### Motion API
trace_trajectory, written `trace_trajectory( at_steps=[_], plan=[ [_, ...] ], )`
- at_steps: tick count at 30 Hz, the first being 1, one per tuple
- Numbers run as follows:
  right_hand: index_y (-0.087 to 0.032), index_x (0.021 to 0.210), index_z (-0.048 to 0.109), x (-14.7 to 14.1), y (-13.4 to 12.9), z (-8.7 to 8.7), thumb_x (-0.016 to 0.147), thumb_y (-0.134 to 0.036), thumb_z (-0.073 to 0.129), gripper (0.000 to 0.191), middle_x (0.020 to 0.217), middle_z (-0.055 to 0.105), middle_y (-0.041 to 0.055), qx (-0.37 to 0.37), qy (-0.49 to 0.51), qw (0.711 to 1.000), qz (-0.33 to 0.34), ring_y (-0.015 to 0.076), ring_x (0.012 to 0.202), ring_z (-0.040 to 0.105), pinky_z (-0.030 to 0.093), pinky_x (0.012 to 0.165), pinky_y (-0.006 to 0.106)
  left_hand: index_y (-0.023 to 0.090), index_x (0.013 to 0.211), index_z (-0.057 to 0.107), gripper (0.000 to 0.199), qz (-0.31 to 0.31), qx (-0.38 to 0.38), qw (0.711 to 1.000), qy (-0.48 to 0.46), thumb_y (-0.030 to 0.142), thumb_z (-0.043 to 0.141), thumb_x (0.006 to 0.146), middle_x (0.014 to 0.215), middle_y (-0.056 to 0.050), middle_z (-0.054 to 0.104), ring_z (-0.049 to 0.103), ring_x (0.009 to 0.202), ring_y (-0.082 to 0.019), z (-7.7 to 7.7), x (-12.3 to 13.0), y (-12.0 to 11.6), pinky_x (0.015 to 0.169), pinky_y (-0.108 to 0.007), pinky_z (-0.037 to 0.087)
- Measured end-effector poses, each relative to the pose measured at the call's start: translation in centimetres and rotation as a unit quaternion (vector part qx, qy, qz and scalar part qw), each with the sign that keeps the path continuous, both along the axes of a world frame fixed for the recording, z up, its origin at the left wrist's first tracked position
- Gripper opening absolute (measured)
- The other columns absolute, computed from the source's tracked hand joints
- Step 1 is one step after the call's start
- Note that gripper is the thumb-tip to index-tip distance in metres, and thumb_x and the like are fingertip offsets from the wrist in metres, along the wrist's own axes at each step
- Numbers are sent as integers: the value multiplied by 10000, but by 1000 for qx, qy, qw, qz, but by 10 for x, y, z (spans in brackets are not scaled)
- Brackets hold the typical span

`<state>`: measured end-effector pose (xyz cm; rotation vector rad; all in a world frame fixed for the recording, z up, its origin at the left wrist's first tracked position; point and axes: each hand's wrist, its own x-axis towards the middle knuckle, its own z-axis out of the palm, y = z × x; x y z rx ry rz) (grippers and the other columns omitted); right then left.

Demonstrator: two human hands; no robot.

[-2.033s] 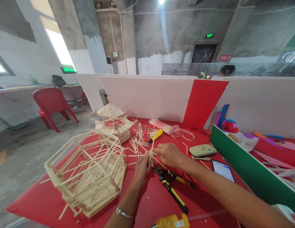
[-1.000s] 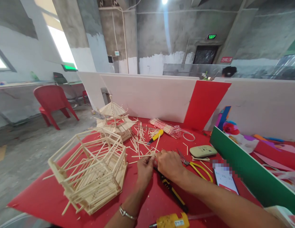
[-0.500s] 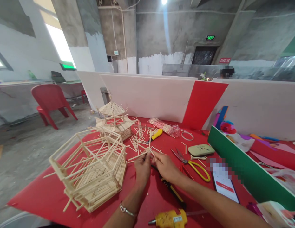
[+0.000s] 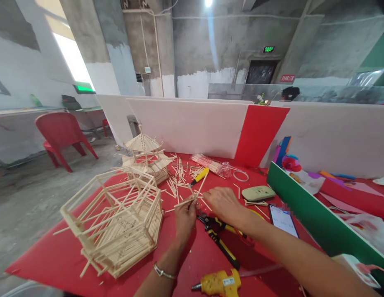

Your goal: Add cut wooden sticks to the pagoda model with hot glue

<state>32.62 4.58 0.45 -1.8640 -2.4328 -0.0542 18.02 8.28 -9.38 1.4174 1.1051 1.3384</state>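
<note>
My left hand pinches a small assembly of joined wooden sticks above the red table. Just to its right is my right hand, apart from that assembly, its fingers curled; whatever they may hold is hidden. Below the right hand lie black-and-yellow wire strippers. Yellow-handled scissors are mostly covered by the right hand and forearm. At the left stands an open stick frame with a slatted floor, and behind it a stick pavilion with tiered roofs.
A yellow glue gun lies at the front edge. Loose sticks, a yellow-handled knife and a bag of sticks lie farther back. A green case, a phone and a green board are at the right.
My right hand has moved right and up, away from the joined sticks. The stick assembly has tilted in my left hand. The wire strippers are more uncovered.
</note>
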Motion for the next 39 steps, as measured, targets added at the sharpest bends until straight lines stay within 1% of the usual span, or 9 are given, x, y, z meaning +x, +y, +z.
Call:
trace_trajectory(
  at_steps=[4, 7, 12, 15, 18, 22, 27, 33, 39],
  plan=[
    [-164, 810, 711, 27, 21, 31, 891, -76, 544, 206, 876, 734, 111, 21, -63, 996, 61, 244, 986, 630, 380, 950, 365, 204, 701, 743, 192, -26, -17, 999, 19, 370, 677, 771, 718, -52, 725, 642, 718, -211, -1, -5, 5, 710, -304, 488],
    [-155, 917, 702, 48, 26, 53, 963, -135, 469, 238, 928, 726, 116, 60, -57, 996, 43, 225, 933, 636, 404, 870, 351, 170, 654, 684, 341, -27, -63, 998, 6, 473, 653, 807, 674, -53, 684, 625, 655, -183, -4, -5, 13, 621, -273, 462],
    [-202, 907, 682, 44, 11, 63, 1010, -422, 426, 352, 863, 697, 28, 17, 274, 961, 48, 154, 786, 618, 432, 710, 268, 125, 771, 653, 400, -71, -189, 979, -8, 511, 633, 875, 557, 27, 548, 460, 417, -91, -11, 9, 29, 443, -237, 381],
    [-192, 799, 685, 18, 7, 70, 918, -524, 545, 379, 669, 599, -12, -81, 401, 910, 60, 117, 602, 513, 374, 563, 248, 123, 997, 654, 277, -87, -257, 962, 1, 392, 628, 936, 857, -28, 666, 623, 670, -124, -13, 17, 40, 620, -281, 542],
    [-179, 757, 676, -8, 8, 86, 856, -575, 599, 415, 534, 492, -45, -160, 480, 860, 65, 81, 467, 374, 281, 467, 245, 155, 1217, 606, 336, -90, -296, 951, -2, 357, 617, 949, 1180, -91, 645, 656, 980, -205, -13, 20, 47, 829, -406, 578],
    [-181, 708, 647, -18, 9, 100, 828, -566, 629, 404, 558, 516, -36, -167, 501, 846, 72, 76, 469, 394, 310, 459, 239, 163, 1262, 589, 373, -82, -311, 947, -13, 359, 618, 946, 1252, -105, 619, 641, 1054, -233, -13, 21, 46, 882, -446, 564],
    [-176, 970, 701, 10, 9, 83, 775, -517, 680, 394, 718, 591, -16, -134, 503, 854, 12, 98, 593, 468, 378, 520, 231, 165, 1269, 585, 378, -83, -311, 946, -27, 363, 615, 948, 1255, -106, 618, 640, 1056, -234, -11, 17, 42, 884, -449, 563],
    [-176, 884, 660, 35, 14, 41, 836, -528, 589, 363, 669, 572, -13, -107, 494, 862, -41, 119, 613, 519, 428, 593, 257, 164, 1262, 589, 375, -82, -293, 952, -22, 368, 613, 948, 1250, -105, 620, 641, 1054, -233, -2, 13, 40, 883, -447, 562],
    [-172, 962, 674, 32, 17, 13, 867, -554, 525, 421, 743, 649, 10, -126, 469, 874, -16, 128, 630, 566, 450, 620, 266, 164, 1260, 591, 373, -74, -279, 957, -11, 362, 618, 946, 1255, -105, 619, 639, 1060, -236, -3, 17, 35, 887, -450, 561]
  ],
)
